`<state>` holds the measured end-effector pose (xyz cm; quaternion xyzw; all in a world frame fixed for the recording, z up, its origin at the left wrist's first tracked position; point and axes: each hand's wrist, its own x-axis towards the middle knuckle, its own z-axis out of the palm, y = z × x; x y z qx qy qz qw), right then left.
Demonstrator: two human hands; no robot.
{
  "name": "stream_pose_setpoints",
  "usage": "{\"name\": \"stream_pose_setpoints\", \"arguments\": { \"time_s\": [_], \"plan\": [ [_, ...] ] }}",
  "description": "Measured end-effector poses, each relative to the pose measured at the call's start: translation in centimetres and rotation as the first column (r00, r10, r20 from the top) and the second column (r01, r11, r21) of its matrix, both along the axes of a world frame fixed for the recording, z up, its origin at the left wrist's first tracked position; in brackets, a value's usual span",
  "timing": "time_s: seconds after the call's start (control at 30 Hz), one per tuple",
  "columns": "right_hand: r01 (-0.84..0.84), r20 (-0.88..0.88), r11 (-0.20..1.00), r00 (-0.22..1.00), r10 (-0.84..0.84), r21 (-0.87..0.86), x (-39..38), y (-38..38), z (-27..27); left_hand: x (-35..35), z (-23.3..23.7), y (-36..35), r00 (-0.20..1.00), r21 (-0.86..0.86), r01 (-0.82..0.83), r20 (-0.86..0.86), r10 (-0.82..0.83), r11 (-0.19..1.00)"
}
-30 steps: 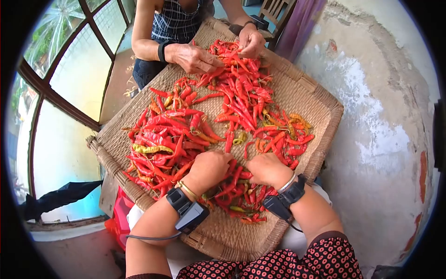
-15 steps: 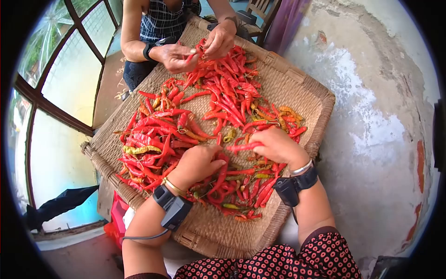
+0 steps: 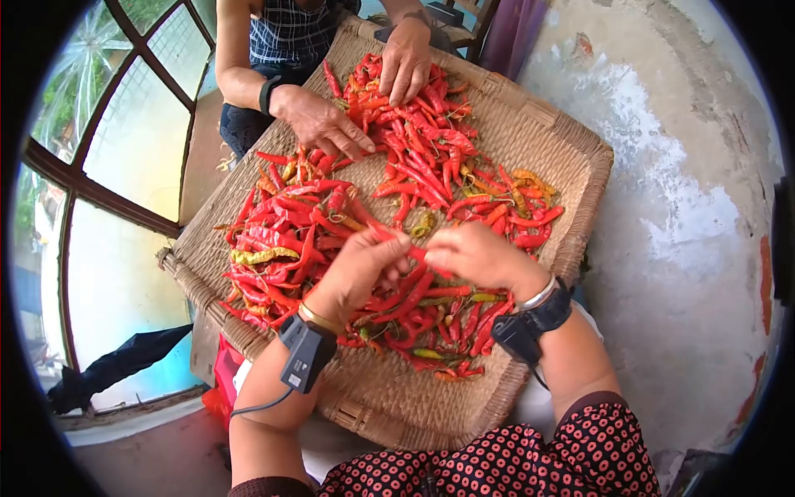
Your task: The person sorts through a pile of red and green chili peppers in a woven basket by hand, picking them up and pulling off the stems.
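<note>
Between my two hands a red chili pepper (image 3: pixel 417 253) stretches just above the woven tray (image 3: pixel 397 410). My left hand (image 3: pixel 364 269) is closed, thumb and finger pinching the pepper's left end. The fingers of my right hand (image 3: pixel 484 261) are closed at its other end, their tips partly hidden. Under and around both hands lie loose chili peppers (image 3: pixel 269 224), mostly red, with some yellow and green ones such as a wrinkled yellow pepper (image 3: pixel 263 256). A small yellow-green curled pepper (image 3: pixel 423 224) rests on the weave just beyond my hands.
Across the tray another person's hands (image 3: pixel 327 124) touch the far pile of peppers (image 3: pixel 418 141). A framed window (image 3: pixel 124 141) stands on the left, with a dark folded cloth-like thing (image 3: pixel 116 364) below it. A patchy plaster wall (image 3: pixel 662 199) is on the right.
My hands have come together around the red chili pepper, the left moving right and up. The other person's hands have parted and lowered onto the peppers. The view has shifted slightly.
</note>
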<state>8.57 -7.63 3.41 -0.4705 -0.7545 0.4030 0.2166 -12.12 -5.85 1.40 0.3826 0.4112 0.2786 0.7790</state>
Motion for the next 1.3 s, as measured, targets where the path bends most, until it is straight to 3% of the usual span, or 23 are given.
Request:
{"name": "stream_pose_setpoints", "arguments": {
  "time_s": [0.07,0.13,0.2,0.23,0.27,0.3,0.33,0.4,0.5,0.63,0.67,0.73,0.8,0.87,0.93,1.07,1.1,1.13,1.17,1.2,1.27,1.3],
  "plan": [
    [0.227,-0.065,0.974,0.972,-0.228,-0.017,0.7,0.5,0.2,-0.5,0.1,1.1,0.981,0.069,-0.145,0.144,0.134,0.987],
    [0.371,-0.123,0.929,0.922,-0.367,0.01,1.2,0.9,-0.1,0.0,1.7,1.4,0.875,-0.054,-0.429,0.222,0.429,0.902],
    [0.392,-0.123,0.92,0.914,-0.387,0.011,1.1,0.8,-0.1,-0.4,1.0,1.4,0.887,-0.062,-0.399,0.229,0.402,0.915],
    [0.357,-0.071,0.934,0.932,-0.355,0.029,1.0,0.8,-0.1,-0.4,0.3,1.3,0.979,0.295,-0.179,-0.041,0.199,0.939],
    [0.321,-0.017,0.946,0.947,-0.32,0.046,0.8,0.7,-0.1,-0.4,-0.1,1.0,0.93,0.54,0.146,-0.361,0.072,0.829],
    [0.288,0.01,0.953,0.957,-0.29,0.092,0.5,0.5,-0.2,-0.2,-0.2,0.2,0.819,0.615,0.376,-0.571,0.062,0.693],
    [0.285,0.015,0.955,0.958,-0.287,0.086,0.3,0.3,-0.3,0.3,0.5,-0.2,0.569,0.533,0.691,-0.818,0.087,0.488],
    [0.181,0.154,0.981,0.97,-0.19,0.071,-0.2,0.2,-0.5,0.5,-0.2,-2.0,0.511,0.531,0.768,-0.845,0.157,0.358],
    [0.144,0.22,0.988,0.963,-0.154,0.059,-0.5,0.0,-0.4,1.2,-0.3,-2.7,0.409,0.469,0.804,-0.883,0.232,0.367],
    [0.106,0.249,0.99,0.96,-0.125,0.088,-0.2,0.1,-0.7,0.8,-2.1,-2.4,0.397,0.478,0.807,-0.874,0.279,0.347],
    [0.099,0.248,0.989,0.961,-0.123,0.106,-0.2,0.0,-1.1,0.7,-2.7,-2.3,0.439,0.506,0.79,-0.861,0.257,0.346],
    [-0.09,0.246,0.973,0.969,0.036,0.212,-0.2,0.1,-1.9,0.6,-2.4,-2.0,0.567,0.613,0.715,-0.79,0.233,0.336],
    [-0.142,0.118,0.95,0.987,0.113,0.279,-0.4,-0.1,-2.3,0.7,-1.5,-1.9,0.736,0.747,0.579,-0.651,0.185,0.328],
    [-0.187,0.09,0.957,0.981,0.172,0.22,-0.2,0.1,-1.5,0.9,-0.3,-1.8,0.735,0.731,0.58,-0.66,0.156,0.359],
    [-0.179,0.163,0.976,0.967,0.198,-0.124,0.0,0.1,-0.3,1.1,0.9,-1.9,0.676,0.569,0.579,-0.735,0.045,0.584],
    [-0.161,0.269,0.979,0.944,0.189,-0.124,1.2,0.5,0.8,0.8,-0.1,-1.9,0.783,0.592,0.504,-0.621,-0.044,0.629],
    [-0.162,0.268,0.979,0.944,0.189,-0.122,1.4,0.5,1.2,0.6,-0.4,-1.9,0.729,0.612,0.611,-0.682,-0.057,0.503],
    [-0.123,0.381,0.987,0.912,0.152,-0.1,1.5,0.6,1.7,0.4,-0.4,-1.9,0.671,0.609,0.703,-0.74,-0.057,0.366],
    [-0.088,0.488,0.993,0.866,0.113,-0.074,1.7,0.7,2.0,0.4,-0.3,-1.9,0.671,0.609,0.702,-0.739,-0.056,0.368],
    [-0.091,0.488,0.993,0.865,0.116,-0.076,2.1,0.8,1.9,0.5,0.2,-1.8,0.637,0.566,0.71,-0.77,-0.039,0.42],
    [0.05,0.213,0.999,0.976,-0.052,0.015,2.6,1.0,1.4,0.4,0.4,-1.3,0.601,0.52,0.712,-0.799,-0.028,0.472],
    [0.274,0.024,0.961,0.962,-0.273,-0.046,2.0,1.1,2.0,0.0,0.1,-0.7,0.71,0.537,0.585,-0.701,-0.064,0.608]
  ]
}}
